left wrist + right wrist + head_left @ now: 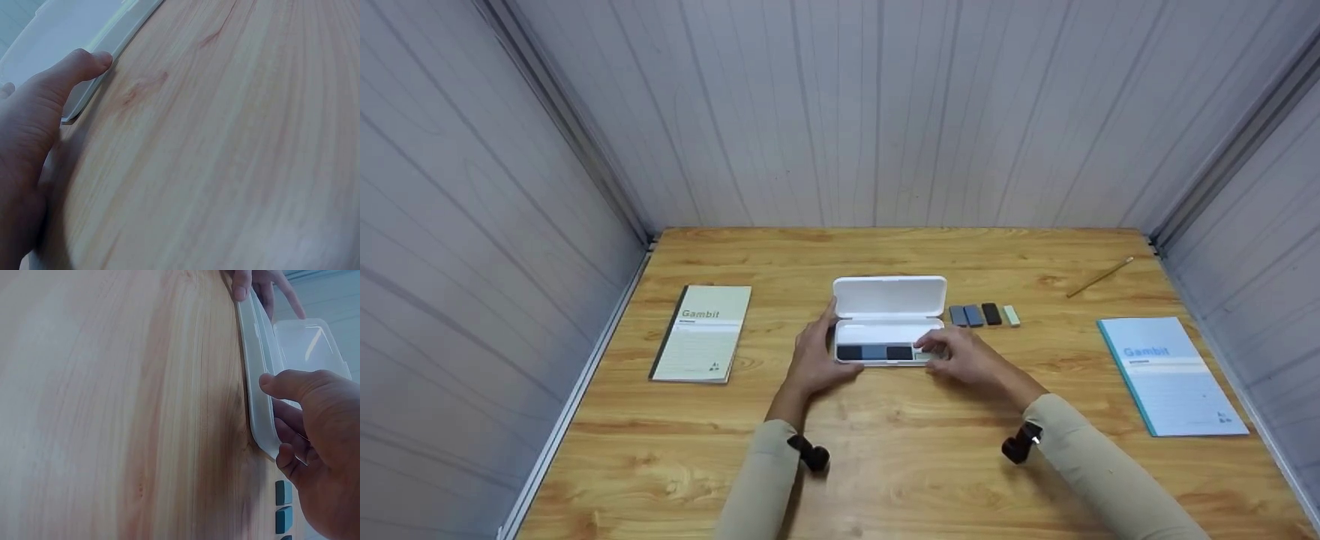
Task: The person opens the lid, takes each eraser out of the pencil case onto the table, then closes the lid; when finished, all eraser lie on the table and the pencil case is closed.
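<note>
Filling the white case point(889, 321) mid-desk point(885, 465)
Three blocks in; four blocks point(983, 315) wait beside it. Left hand point(816, 352) steadies its edge, fingers relaxed; right hand point(960, 354) pinches a pale piece into the tray.

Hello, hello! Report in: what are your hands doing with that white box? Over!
Left hand steadies open white box. Right hand at its right end, grip unclear. Four small blocks lie beside it. Nothing blocking.

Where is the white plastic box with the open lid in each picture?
Head: white plastic box at table centre, lid up, between both hands.
Left wrist: its edge at top left, thumb touching.
Right wrist: its rim at upper right.
Shared landmark: the wooden table under it.
</note>
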Demonstrator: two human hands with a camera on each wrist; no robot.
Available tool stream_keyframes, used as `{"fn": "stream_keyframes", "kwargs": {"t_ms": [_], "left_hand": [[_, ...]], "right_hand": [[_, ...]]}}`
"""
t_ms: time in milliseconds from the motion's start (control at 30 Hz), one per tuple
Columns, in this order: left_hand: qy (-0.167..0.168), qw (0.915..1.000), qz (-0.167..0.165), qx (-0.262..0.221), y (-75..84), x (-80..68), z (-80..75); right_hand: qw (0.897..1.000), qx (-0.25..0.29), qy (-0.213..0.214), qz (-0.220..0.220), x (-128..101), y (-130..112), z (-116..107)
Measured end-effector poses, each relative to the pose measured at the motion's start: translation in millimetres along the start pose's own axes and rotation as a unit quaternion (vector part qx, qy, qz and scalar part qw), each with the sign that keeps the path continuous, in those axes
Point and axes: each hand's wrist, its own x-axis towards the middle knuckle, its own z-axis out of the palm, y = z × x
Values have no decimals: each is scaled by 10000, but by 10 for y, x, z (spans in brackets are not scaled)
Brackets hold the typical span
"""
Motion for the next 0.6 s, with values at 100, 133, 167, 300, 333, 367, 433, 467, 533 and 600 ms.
{"fn": "stream_keyframes", "kwargs": {"t_ms": [100, 133, 167, 300, 333, 367, 433, 467, 533, 600], "left_hand": [[2, 10000, 2, 6, -1, 4, 5], [-1, 10000, 1, 9, 0, 4, 5], [-2, 10000, -3, 10, 1, 2, 4], [-1, 10000, -24, 33, 1, 3, 1], [-2, 10000, -27, 36, 1, 2, 0], [-1, 10000, -28, 33, 0, 3, 1], [-5, 10000, -35, 47, 1, 5, 3], [-11, 10000, -39, 45, 4, 4, 2], [-35, 10000, -46, 46, 6, 4, 3], [-50, 10000, -56, 55, 11, 5, 1]], "right_hand": [[10000, -21, -30, -28, -2, 14, 3], [10000, -29, -61, -6, -3, 16, 3], [9999, -47, -97, 25, -5, 17, 1], [9996, -84, -214, 190, -12, 0, -9], [9995, -76, -220, 214, -13, -6, -12], [9995, -78, -212, 214, -14, -10, -13], [9995, -79, -198, 235, -19, -15, -13], [9995, -99, -195, 221, -20, -16, -14], [9995, -122, -201, 188, -19, -15, -14], [9994, -167, -216, 207, -15, -15, -15]]}}
